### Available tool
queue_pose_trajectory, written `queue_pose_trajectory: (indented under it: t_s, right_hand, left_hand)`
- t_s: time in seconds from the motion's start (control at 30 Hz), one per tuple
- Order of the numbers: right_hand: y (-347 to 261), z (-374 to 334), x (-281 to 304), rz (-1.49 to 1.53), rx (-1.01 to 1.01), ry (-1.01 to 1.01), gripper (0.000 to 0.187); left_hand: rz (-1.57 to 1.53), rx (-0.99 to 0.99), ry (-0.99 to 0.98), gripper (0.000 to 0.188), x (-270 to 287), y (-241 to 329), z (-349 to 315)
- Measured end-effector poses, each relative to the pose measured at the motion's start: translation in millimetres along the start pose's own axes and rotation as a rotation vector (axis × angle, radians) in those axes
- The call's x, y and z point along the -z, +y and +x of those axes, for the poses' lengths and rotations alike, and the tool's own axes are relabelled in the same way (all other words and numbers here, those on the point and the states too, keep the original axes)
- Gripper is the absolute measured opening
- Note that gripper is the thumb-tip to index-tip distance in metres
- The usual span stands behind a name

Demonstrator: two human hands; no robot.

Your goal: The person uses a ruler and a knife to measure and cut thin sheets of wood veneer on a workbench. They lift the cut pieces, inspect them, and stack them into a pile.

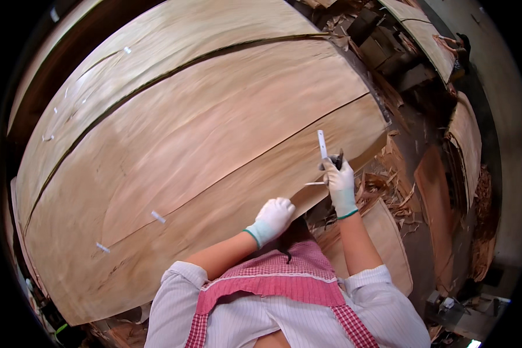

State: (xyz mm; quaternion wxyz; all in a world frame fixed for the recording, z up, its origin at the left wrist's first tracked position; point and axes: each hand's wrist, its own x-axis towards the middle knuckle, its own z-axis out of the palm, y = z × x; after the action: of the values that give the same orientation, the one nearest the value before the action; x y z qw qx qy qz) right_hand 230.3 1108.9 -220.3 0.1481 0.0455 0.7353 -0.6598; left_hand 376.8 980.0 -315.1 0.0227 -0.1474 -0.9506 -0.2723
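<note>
A wide sheet of pale wood veneer [214, 145] spreads before me, with a long straight seam across its near part. My left hand [274, 216], in a white glove with a green cuff, is closed and rests at the sheet's near edge; whatever its fingers may hold is hidden. To the right, my right hand [339, 177], gloved alike, is closed around a small dark object [338, 160] whose kind I cannot make out. A strip of white tape [322, 144] sticks up from that hand, over the veneer. Short white tape pieces [158, 217] lie across the seam at the left.
A dark, curved gap [174, 71] crosses the veneer farther off. Torn veneer scraps [388, 185] litter the floor at right. More veneer sheets [467, 145] lie beyond, and another person's hand [446, 42] touches a sheet at the far right.
</note>
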Motion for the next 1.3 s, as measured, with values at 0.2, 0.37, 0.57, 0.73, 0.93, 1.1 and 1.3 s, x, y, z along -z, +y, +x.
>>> queue_pose_trajectory:
  t_s: [0.2, 0.37, 0.57, 0.73, 0.93, 1.1, 1.3]
  right_hand:
    - [4, 77, 93, -0.067, -0.085, 0.016, 0.012]
    - [-11, 125, 102, -0.090, -0.095, -0.322, 0.011]
    - [13, 198, 89, -0.152, -0.245, -0.397, 0.017]
    - [40, 224, 100, -0.347, -0.106, -0.376, 0.020]
    - [-35, 306, 163, -0.795, 0.065, -0.284, 0.014]
    - [-3, 360, 189, -0.433, -0.170, -0.154, 0.025]
    - [-75, 380, 218, -1.281, 0.129, -0.208, 0.026]
  left_hand:
    - [0.172, 0.306, 0.105, 0.022, 16, -24, 90]
    - [0.303, 0.420, 0.225, 0.021, 19, -21, 131]
    - [0.412, 0.216, 0.308, 0.042, 11, -41, 224]
    - [0.433, 0.103, 0.011, 0.052, 3, -45, 276]
    - [0.427, 0.326, -0.281, 0.045, 24, -21, 321]
    - [0.189, -0.026, 0.166, 0.049, -31, -23, 439]
    - [0.465, -0.005, 0.044, 0.050, -58, -25, 456]
